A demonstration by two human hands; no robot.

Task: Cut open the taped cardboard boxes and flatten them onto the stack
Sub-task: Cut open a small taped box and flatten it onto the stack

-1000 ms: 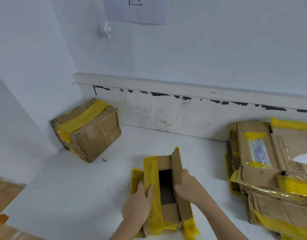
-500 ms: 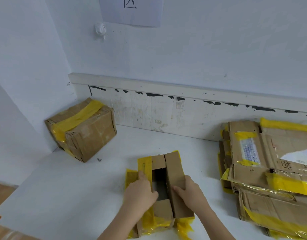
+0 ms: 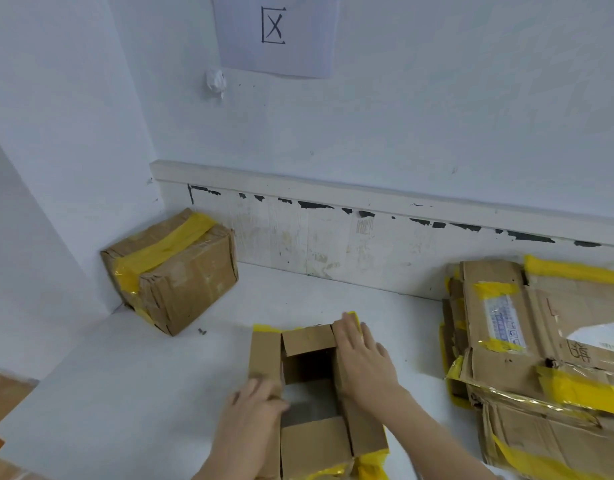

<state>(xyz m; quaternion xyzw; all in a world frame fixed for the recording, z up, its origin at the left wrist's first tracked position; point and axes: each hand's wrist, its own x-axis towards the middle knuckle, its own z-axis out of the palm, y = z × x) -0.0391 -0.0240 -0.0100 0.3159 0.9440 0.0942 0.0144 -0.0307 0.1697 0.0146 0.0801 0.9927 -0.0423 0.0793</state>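
The opened box (image 3: 309,386) sits on the white bench (image 3: 125,393) at about six o'clock, its four top flaps spread and the dark hollow showing. The right hand (image 3: 362,362) lies flat on the right-side flap with fingers straight, an open grip that presses and clasps nothing. The left hand (image 3: 253,414) rests on the near end of the left flap, fingers loosely curved over the cardboard; whether they actually pinch the flap's edge cannot be told from here.

The cardboard looks light and thin, worn and creased, so it should fold along its scored corners with little force. The yellow tape at the flap tips and along the bottom looks glossy and may be slippery or sticky to the touch, so bare cardboard is the better place to hold. Judging by the shape, pushing two opposite corners together would collapse it, provided the bottom seam is also cut, which is hidden.

The stack of flattened boxes (image 3: 541,341) waits at three o'clock. A sealed box (image 3: 173,271) stands at ten o'clock against the wall, untouched.
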